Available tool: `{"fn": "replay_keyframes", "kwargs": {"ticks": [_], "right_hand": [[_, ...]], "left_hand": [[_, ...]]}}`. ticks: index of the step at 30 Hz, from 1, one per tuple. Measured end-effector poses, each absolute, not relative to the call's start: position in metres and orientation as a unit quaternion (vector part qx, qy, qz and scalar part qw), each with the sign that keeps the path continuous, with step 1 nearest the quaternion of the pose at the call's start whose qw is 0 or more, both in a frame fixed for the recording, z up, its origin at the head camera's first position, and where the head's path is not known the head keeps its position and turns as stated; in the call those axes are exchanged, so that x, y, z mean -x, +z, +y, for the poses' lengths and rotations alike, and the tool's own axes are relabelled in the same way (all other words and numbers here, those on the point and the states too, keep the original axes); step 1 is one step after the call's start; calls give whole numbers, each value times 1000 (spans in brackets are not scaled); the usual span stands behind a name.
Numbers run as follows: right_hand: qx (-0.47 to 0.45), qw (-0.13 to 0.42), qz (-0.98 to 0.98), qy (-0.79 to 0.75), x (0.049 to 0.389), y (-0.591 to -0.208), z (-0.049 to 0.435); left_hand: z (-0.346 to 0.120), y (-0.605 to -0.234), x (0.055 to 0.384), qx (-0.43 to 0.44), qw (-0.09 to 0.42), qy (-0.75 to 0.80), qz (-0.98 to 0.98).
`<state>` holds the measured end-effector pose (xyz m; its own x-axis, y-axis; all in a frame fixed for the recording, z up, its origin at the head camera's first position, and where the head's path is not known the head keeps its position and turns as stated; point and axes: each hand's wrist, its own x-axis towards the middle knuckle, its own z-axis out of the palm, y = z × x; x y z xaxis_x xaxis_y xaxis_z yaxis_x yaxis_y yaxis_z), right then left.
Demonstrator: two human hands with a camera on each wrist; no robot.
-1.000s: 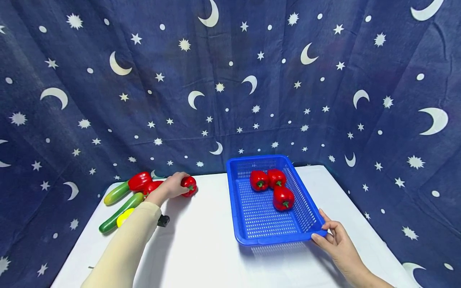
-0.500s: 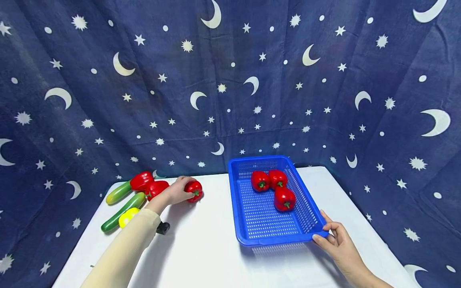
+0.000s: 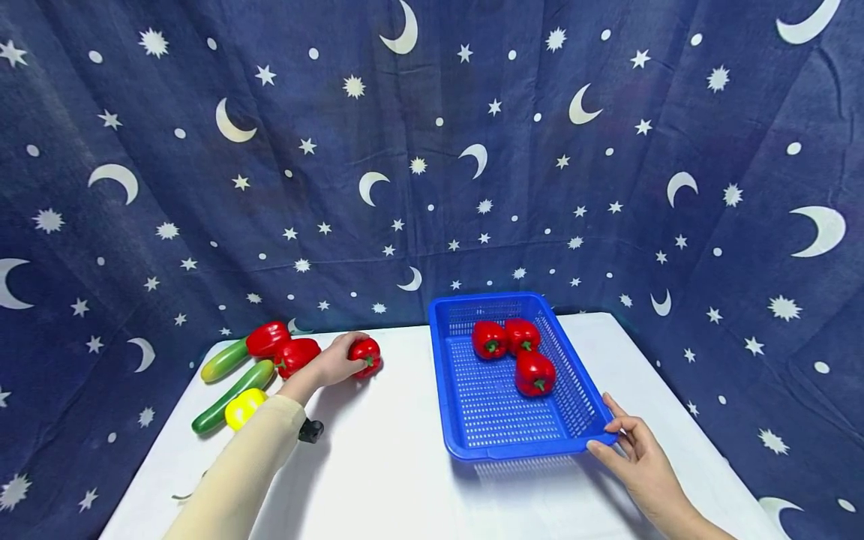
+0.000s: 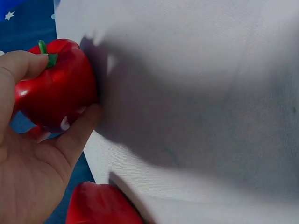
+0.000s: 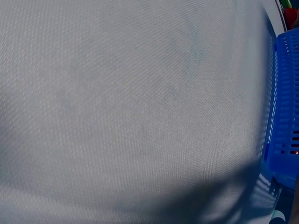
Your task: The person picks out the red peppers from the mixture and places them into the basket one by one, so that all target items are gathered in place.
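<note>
My left hand (image 3: pixel 340 360) grips a shiny red bell pepper (image 3: pixel 367 358) near the table's back edge. In the left wrist view, the thumb lies by the green stem of this red bell pepper (image 4: pixel 65 88), and other fingers curl under its side. At the right, my right hand (image 3: pixel 637 459) pinches the front right corner of a blue plastic basket (image 3: pixel 513 451) between thumb and fingers. Three red bell peppers (image 3: pixel 535 373) lie inside the basket. The right wrist view catches only part of the blue basket (image 5: pixel 285 107) at its right edge; the hand itself is hardly seen there.
Left of my left hand lie two more red bell peppers (image 3: pixel 297 356), two green cucumber-like vegetables (image 3: pixel 232 396) and a yellow one (image 3: pixel 244 409), partly behind my sleeve. White cloth (image 3: pixel 385 450) covers the table. A dark blue curtain (image 3: pixel 432 187) stands behind it.
The left hand has shifted slightly right and toward me with the red bell pepper. The right hand keeps its hold on the basket corner. The head view has turned a little.
</note>
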<state>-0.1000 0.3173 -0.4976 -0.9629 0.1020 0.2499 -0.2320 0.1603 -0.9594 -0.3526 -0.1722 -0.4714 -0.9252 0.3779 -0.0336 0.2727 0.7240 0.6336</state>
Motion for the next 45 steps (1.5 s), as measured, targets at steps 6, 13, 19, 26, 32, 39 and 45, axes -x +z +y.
{"fn": "replay_keyframes", "kwargs": {"ticks": [6,13,19,26,32,39,45], "right_hand": [[-55,135,-739,657,100,-497,317],[-48,132,-727,672,100,-497,316],[-47,125,-717,684,99,-498,316],[-51,128,-712,688,99,-499,316],[-45,129,-716,685,99,-500,316],[-41,130,-714,687,99,-502,316],[-43,127,-711,691,100,-502,316]], "left_hand": [[-173,-475,353,-157,74,352,920],[-172,-477,351,-163,75,385,905],[-173,-478,351,-155,85,401,899],[-174,-480,351,-155,81,398,901],[-172,-481,350,-148,78,400,901],[-172,-480,348,-138,83,403,901],[-175,-480,349,-138,94,429,888]]}}
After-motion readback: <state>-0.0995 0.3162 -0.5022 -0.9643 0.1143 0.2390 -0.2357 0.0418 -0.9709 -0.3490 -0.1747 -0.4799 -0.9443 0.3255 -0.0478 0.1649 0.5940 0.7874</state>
